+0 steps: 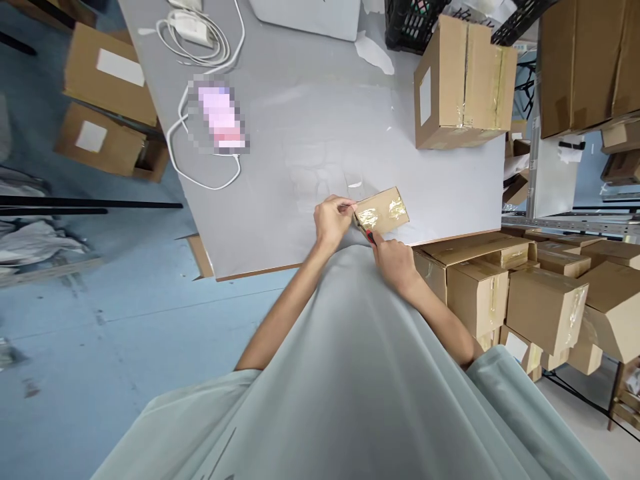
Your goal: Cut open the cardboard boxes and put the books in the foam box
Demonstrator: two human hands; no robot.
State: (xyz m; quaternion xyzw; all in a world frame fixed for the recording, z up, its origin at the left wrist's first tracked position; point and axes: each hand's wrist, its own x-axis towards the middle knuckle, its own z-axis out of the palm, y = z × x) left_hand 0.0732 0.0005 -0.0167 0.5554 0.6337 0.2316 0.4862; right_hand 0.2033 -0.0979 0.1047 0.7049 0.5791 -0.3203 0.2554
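A small cardboard box (384, 212) with shiny clear tape on it lies near the front edge of the table, slightly tilted in view. At its left end, my left hand (332, 223) is closed, thumb and fingertips pinching the corner or flap. My right hand (395, 261) wraps around a box cutter (371, 236) with a red and black handle. The cutter's front end points up and left, against the box's near left edge. How far the blade sticks out is too small to tell.
On the grey table (280, 153) are a blurred phone (223, 117), a coiled white cable (200, 33) and a larger taped carton (457, 87). A black crate (413, 23) stands at the back. Stacked cartons (477, 293) crowd the right side; more boxes (107, 73) are at left.
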